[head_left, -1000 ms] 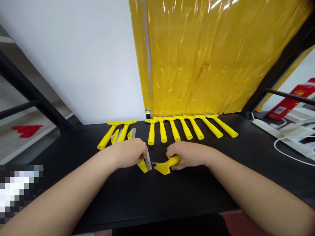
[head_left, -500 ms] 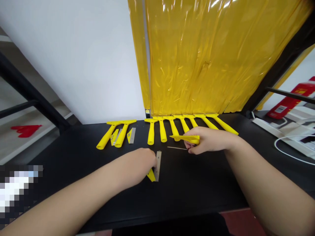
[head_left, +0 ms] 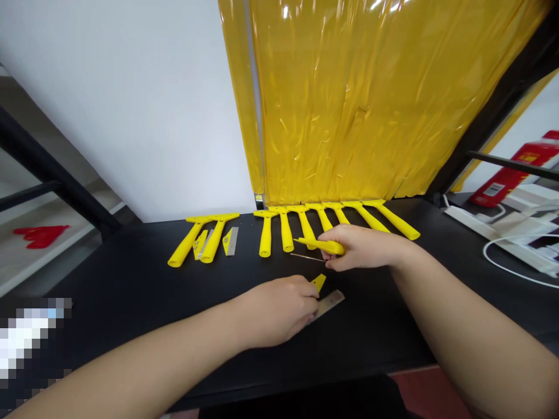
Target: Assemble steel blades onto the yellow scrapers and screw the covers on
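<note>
Low over the black table (head_left: 131, 302), my left hand (head_left: 282, 308) is closed on a scraper blade head: its yellow plastic part (head_left: 319, 283) and flat metal blade (head_left: 331, 304) stick out past the fingers. Farther right, my right hand (head_left: 360, 247) is closed around a yellow scraper handle (head_left: 329, 247), whose flat head points left. A thin metal rod (head_left: 305, 256) also juts left from that hand; its grip end is hidden in the fingers. The two hands are apart.
A row of yellow scraper handles (head_left: 264, 238) lies along the back edge. Two more handles (head_left: 212, 241) and a few blade heads (head_left: 230, 241) lie at left. Yellow plastic sheeting (head_left: 349, 105) hangs behind. A red bottle (head_left: 506, 171) and white cable (head_left: 491, 240) are at right.
My left hand has moved right with the blade head, turning it so the blade now slants toward the upper right. My right hand has shifted slightly left with the handle and rod.
</note>
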Available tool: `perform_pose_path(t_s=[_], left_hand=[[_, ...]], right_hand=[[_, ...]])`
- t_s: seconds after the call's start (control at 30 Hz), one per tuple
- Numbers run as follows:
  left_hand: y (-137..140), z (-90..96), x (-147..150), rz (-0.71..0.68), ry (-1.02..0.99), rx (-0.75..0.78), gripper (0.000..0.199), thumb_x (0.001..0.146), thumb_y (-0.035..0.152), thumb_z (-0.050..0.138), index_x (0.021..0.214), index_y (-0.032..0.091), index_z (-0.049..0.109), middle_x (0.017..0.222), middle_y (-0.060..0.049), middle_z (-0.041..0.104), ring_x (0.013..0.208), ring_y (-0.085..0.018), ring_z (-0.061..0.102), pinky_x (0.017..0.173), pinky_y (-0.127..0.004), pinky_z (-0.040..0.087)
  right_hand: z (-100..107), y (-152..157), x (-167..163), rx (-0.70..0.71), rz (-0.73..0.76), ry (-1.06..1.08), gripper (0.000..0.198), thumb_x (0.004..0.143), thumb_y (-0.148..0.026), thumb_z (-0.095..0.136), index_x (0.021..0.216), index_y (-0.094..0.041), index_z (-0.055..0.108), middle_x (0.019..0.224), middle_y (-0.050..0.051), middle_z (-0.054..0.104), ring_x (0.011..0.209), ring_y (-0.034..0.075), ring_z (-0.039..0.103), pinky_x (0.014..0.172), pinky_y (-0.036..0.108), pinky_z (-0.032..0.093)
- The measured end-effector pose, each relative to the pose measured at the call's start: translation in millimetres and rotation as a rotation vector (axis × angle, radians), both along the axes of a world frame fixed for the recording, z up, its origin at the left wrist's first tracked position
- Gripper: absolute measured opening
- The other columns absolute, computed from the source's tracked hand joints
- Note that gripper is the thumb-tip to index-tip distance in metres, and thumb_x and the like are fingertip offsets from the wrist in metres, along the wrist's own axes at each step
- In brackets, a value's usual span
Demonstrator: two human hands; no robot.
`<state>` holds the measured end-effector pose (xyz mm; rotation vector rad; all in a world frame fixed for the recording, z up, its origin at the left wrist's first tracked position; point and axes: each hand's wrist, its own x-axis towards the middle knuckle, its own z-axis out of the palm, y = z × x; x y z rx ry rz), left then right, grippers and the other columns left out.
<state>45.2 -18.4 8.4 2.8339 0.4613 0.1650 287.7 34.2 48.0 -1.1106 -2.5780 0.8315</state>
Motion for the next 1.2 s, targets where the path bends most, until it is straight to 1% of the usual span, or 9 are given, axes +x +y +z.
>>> perform_pose_path(t_s=[0.2,0.4,0.5,0.63,0.77,0.9,0.97,1.1,1.2], left_hand=[[13,-7.6,-1,-0.093,-0.225,-0.097,0.029,0.099,0.01,0.049,0.116,0.018,0.072,0.126,-0.013,0.073,0.125,-0.024,0.063,0.11,-0.041,0.052],[22,2.2,-8,0.294,-0.492,-0.119,0.017,0.095,0.015,0.057,0.1,0.02,0.072,0.102,-0.008,0.075,0.1,-0.022,0.07,0.095,-0.041,0.058],[31,0.6,-10,0.473,-0.634,-0.373,0.011,0.094,0.023,0.062,0.102,0.02,0.069,0.1,-0.007,0.074,0.093,-0.019,0.071,0.089,-0.038,0.061],[39,-3.8,-10,0.489,-0.871,-0.731,0.022,0.097,0.036,0.065,0.107,0.017,0.066,0.103,-0.006,0.071,0.094,-0.017,0.072,0.091,-0.036,0.062],[41,4.8,-12,0.46,-0.951,-0.719,0.024,0.097,0.039,0.066,0.095,0.016,0.067,0.096,-0.004,0.07,0.09,-0.016,0.072,0.087,-0.033,0.063],[45,23.8,-24,0.537,-0.804,-0.508,0.026,0.101,0.04,0.058,0.092,0.017,0.066,0.081,-0.002,0.069,0.073,-0.015,0.069,0.072,-0.028,0.06],[47,30.4,-31,0.518,-0.498,-0.383,0.026,0.102,0.037,0.055,0.095,0.018,0.07,0.08,-0.003,0.072,0.07,-0.016,0.068,0.067,-0.028,0.056],[47,28.3,-40,0.411,0.074,-0.136,0.022,0.098,0.026,0.058,0.105,0.022,0.079,0.103,-0.005,0.08,0.091,-0.022,0.073,0.082,-0.033,0.054],[45,19.4,-40,0.435,0.241,-0.031,0.025,0.098,0.025,0.059,0.112,0.024,0.08,0.111,-0.006,0.079,0.102,-0.026,0.073,0.089,-0.036,0.053]], right_hand=[[-7,-1,-6,0.002,-0.027,0.032,0.013,0.077,-0.015,0.067,0.07,-0.02,0.058,0.068,-0.004,0.055,0.062,0.013,0.047,0.055,0.028,0.031],[-9,0,-12,0.023,-0.105,0.323,0.005,0.08,-0.021,0.07,0.078,-0.022,0.065,0.075,-0.002,0.065,0.067,0.015,0.056,0.062,0.029,0.042],[-14,-2,-22,-0.091,-0.164,0.528,0.018,0.081,-0.022,0.071,0.071,-0.022,0.055,0.082,0.0,0.068,0.064,0.014,0.057,0.063,0.03,0.046],[-25,-5,-38,-0.166,-0.13,0.64,0.026,0.083,-0.023,0.071,0.07,-0.023,0.049,0.084,-0.001,0.068,0.065,0.013,0.057,0.065,0.031,0.049],[-29,-10,-46,-0.051,-0.133,0.654,0.021,0.085,-0.03,0.075,0.076,-0.023,0.058,0.081,-0.001,0.066,0.07,0.015,0.058,0.068,0.031,0.049],[-23,-13,-46,0.065,-0.18,0.634,0.023,0.09,-0.036,0.073,0.078,-0.023,0.057,0.077,-0.002,0.06,0.07,0.016,0.055,0.067,0.031,0.046],[-19,-12,-44,0.049,-0.248,0.682,0.028,0.092,-0.043,0.071,0.08,-0.024,0.055,0.074,-0.002,0.056,0.066,0.015,0.052,0.065,0.031,0.044],[-18,-7,-41,-0.099,-0.321,0.776,0.042,0.092,-0.061,0.068,0.078,-0.024,0.051,0.068,-0.003,0.053,0.059,0.015,0.05,0.06,0.032,0.045],[-22,-2,-40,-0.2,-0.373,0.843,0.048,0.09,-0.067,0.066,0.08,-0.024,0.047,0.066,-0.003,0.053,0.058,0.015,0.052,0.059,0.032,0.045]])
